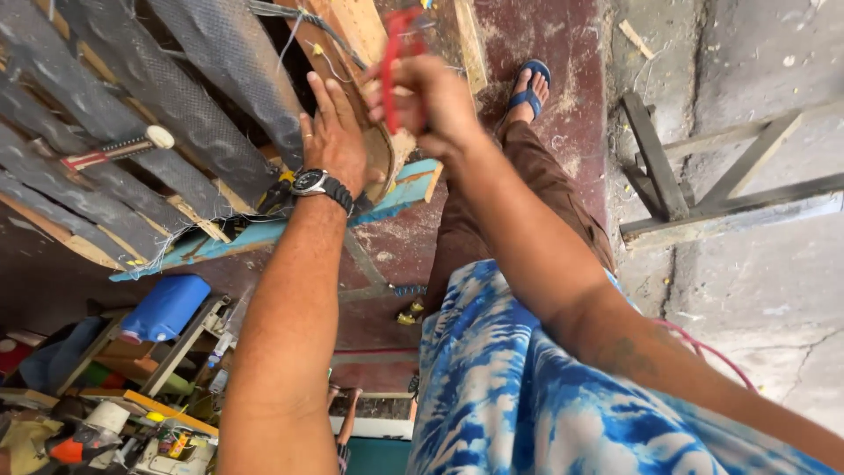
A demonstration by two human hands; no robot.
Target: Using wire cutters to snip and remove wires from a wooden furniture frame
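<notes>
A: Item, upper centre of frame?

B: Wooden frame point(374, 53) strung with dark woven straps point(158, 97). Left hand point(334, 136) lies flat and open on its edge; right hand point(431, 97) is closed round a red-handled tool point(397, 66). Most straps appear fixed; the edge seems unfinished.

A: Surroundings?

B: Brush point(119, 149) on the straps upper left, blue jug point(167, 308) lower left, cluttered shelf point(114, 422) below, wooden trestle point(703, 185) right.

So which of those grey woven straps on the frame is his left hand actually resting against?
The rightmost grey strap. The left hand, the one with the wristwatch, lies flat at its lower end; the other straps run further left, untouched.
</notes>
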